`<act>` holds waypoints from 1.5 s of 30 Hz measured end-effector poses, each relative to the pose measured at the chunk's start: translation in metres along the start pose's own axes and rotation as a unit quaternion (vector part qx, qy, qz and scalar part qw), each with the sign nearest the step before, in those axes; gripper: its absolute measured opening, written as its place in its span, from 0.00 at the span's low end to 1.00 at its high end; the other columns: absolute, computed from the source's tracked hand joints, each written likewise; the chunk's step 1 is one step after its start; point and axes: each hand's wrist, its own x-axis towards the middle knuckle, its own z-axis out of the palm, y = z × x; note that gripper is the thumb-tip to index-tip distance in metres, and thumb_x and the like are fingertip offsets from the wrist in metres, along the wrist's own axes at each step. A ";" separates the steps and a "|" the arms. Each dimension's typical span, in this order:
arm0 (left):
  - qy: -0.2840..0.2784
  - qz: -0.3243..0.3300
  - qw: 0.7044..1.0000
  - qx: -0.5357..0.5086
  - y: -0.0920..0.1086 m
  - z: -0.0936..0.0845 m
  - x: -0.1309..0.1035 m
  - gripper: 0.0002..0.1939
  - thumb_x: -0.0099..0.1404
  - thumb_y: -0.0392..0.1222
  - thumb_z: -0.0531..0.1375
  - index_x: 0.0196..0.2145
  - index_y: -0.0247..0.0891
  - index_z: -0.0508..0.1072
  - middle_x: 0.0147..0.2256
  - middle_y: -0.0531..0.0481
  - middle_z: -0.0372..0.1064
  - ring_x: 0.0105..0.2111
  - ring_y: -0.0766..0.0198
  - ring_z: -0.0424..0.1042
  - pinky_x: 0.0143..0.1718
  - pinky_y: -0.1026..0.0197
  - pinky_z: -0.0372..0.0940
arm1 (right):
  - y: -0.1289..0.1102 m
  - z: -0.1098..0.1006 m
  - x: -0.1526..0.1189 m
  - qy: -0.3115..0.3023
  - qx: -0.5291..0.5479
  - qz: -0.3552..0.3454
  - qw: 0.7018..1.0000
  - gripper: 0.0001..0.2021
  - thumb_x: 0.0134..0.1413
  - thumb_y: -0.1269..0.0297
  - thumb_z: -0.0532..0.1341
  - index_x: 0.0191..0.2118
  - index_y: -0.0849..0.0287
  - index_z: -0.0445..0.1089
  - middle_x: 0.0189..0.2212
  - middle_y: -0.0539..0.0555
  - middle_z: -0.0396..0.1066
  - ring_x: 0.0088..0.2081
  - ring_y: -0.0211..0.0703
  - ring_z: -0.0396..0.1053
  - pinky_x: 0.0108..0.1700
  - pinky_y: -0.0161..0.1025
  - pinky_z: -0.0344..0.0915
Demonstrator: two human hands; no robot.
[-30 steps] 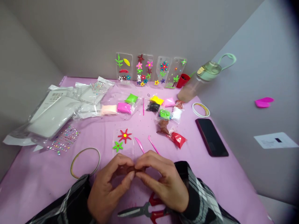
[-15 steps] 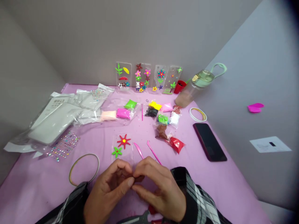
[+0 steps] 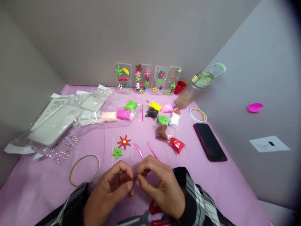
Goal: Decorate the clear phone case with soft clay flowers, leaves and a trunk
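**A:** What do I have nearest me?

**B:** The scissors (image 3: 145, 217), red-handled, just under your wrists at the picture's lower edge. Above them your left hand (image 3: 110, 191) and right hand (image 3: 160, 188) meet, fingertips pinched shut on a small brown clay piece (image 3: 138, 174) between them.

**A:** And beyond that clay?

**B:** Just past it lies the clear phone case (image 3: 123, 147) with a red and a green flower; two pink sculpting tools (image 3: 145, 150) sit to its right, a thin ring (image 3: 84, 170) to its left. Farther right of the case are the clay packets (image 3: 164, 125) and a dark phone (image 3: 210, 142). Left of it, gem stickers (image 3: 63, 147) and bagged cases (image 3: 56, 121). Farthest back, decorated cases (image 3: 148, 78) lean on the wall beside a bottle (image 3: 195, 88).
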 end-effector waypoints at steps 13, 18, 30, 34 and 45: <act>0.036 0.020 0.999 0.011 -0.004 0.000 0.003 0.06 0.63 0.45 0.66 0.34 0.43 0.74 0.27 0.58 0.69 0.28 0.69 0.69 0.33 0.70 0.65 | -0.005 -0.001 0.001 -0.024 0.023 -0.058 0.998 0.06 0.61 0.75 0.60 0.40 0.62 0.74 0.32 0.55 0.73 0.35 0.39 0.70 0.38 0.34 0.67; 0.045 0.064 0.994 0.074 -0.004 0.001 0.002 0.05 0.60 0.37 0.67 0.30 0.42 0.74 0.27 0.57 0.68 0.29 0.69 0.69 0.32 0.72 0.64 | -0.004 -0.007 0.001 -0.067 0.131 0.068 0.987 0.05 0.51 0.78 0.63 0.31 0.62 0.73 0.26 0.50 0.69 0.28 0.34 0.66 0.32 0.32 0.64; 0.095 -0.049 0.989 -0.099 0.001 -0.003 0.000 0.12 0.62 0.49 0.67 0.40 0.41 0.80 0.39 0.49 0.76 0.41 0.59 0.73 0.46 0.61 0.68 | 0.005 -0.013 0.009 -0.058 0.504 0.182 0.842 0.08 0.54 0.63 0.69 0.37 0.61 0.73 0.31 0.54 0.77 0.26 0.34 0.73 0.26 0.29 0.67; 0.102 -0.050 0.986 -0.121 0.005 0.002 0.000 0.11 0.60 0.49 0.69 0.38 0.41 0.80 0.41 0.49 0.74 0.43 0.60 0.73 0.48 0.62 0.68 | 0.008 -0.012 0.013 -0.009 0.498 0.232 0.836 0.10 0.58 0.60 0.66 0.39 0.63 0.76 0.26 0.50 0.73 0.21 0.29 0.65 0.22 0.26 0.60; 0.091 -0.046 0.972 -0.213 0.004 0.005 -0.002 0.10 0.65 0.43 0.64 0.40 0.37 0.81 0.39 0.46 0.75 0.42 0.60 0.74 0.48 0.62 0.71 | 0.032 -0.022 0.011 0.066 0.203 0.155 0.964 0.12 0.64 0.60 0.59 0.46 0.61 0.74 0.35 0.55 0.75 0.31 0.38 0.71 0.35 0.37 0.70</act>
